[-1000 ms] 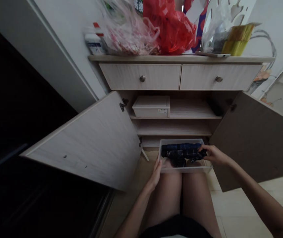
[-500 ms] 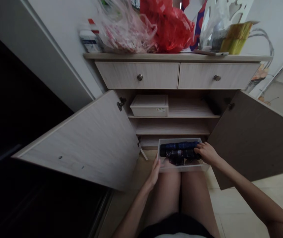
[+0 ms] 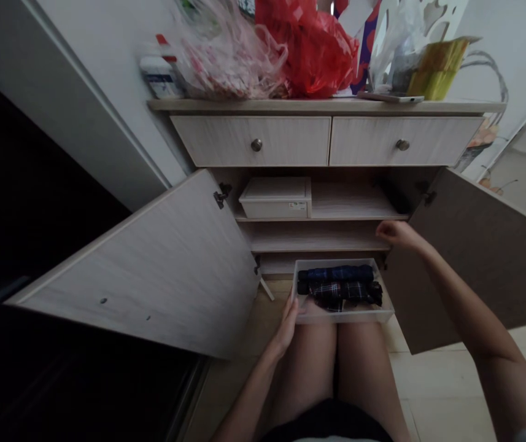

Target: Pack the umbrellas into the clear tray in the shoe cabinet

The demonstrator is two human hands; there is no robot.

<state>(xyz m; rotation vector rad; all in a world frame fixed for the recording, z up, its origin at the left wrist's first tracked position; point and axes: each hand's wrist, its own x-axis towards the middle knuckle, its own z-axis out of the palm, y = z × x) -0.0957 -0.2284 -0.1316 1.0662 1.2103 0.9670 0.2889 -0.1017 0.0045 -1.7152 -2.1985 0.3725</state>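
A translucent plastic box [image 3: 344,317] rests across my thighs, its top uncovered. My left hand [image 3: 286,320] grips its left wall. Inside lie what look like folded umbrellas: a blue plaid one [image 3: 336,273] at the back, and a dark plaid one [image 3: 343,290] with white lines in front of it. My right hand [image 3: 397,233] is up beyond the box's right back corner, in front of the cabinet's middle shelf [image 3: 313,236] near the right door. Its fingers are curled down together and nothing shows in them.
The left door [image 3: 152,264] and right door [image 3: 469,258] of the cabinet stand wide apart on either side. A white lidded box [image 3: 275,199] sits on the upper shelf. Plastic bags, including a red one [image 3: 313,55], and a white bottle [image 3: 161,77] crowd the cabinet top.
My right hand has let go of the dark plaid umbrella and moved up and forward, out of the box. My left hand stays on the box.
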